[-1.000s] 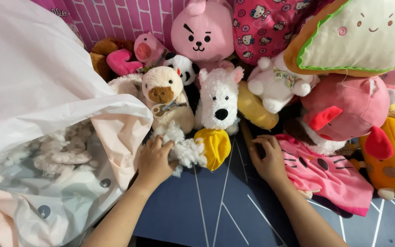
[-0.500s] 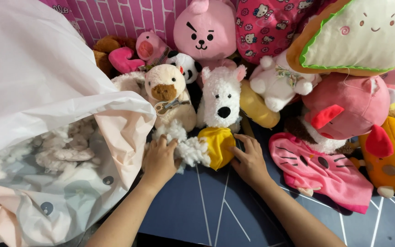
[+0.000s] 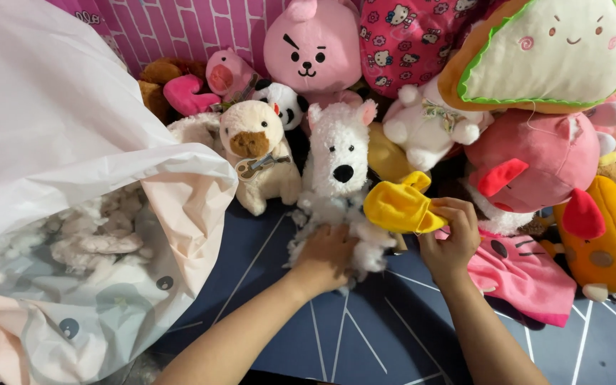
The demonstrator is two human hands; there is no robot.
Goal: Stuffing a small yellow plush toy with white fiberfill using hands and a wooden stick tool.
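Head view: left hand (image 3: pixel 329 255) presses into a clump of white stuffing (image 3: pixel 365 246) on the dark mat (image 3: pixel 365 335), just below the white dog (image 3: pixel 338 153), fingers curled into the fluff. Right hand (image 3: pixel 452 239) pinches a limp yellow skin (image 3: pixel 399 207), fingers closed on its edge. Both look light, soft, squashy; best grabbed by the bunch or the seam. A second ago the right hand lay empty on the mat; now it has the skin lifted.

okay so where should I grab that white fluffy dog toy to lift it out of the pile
Probably around the body just below the head of the white dog, coming from the front. It sits upright facing out, other toys crowd its back and sides, and the left hand already rests on its lower fur.
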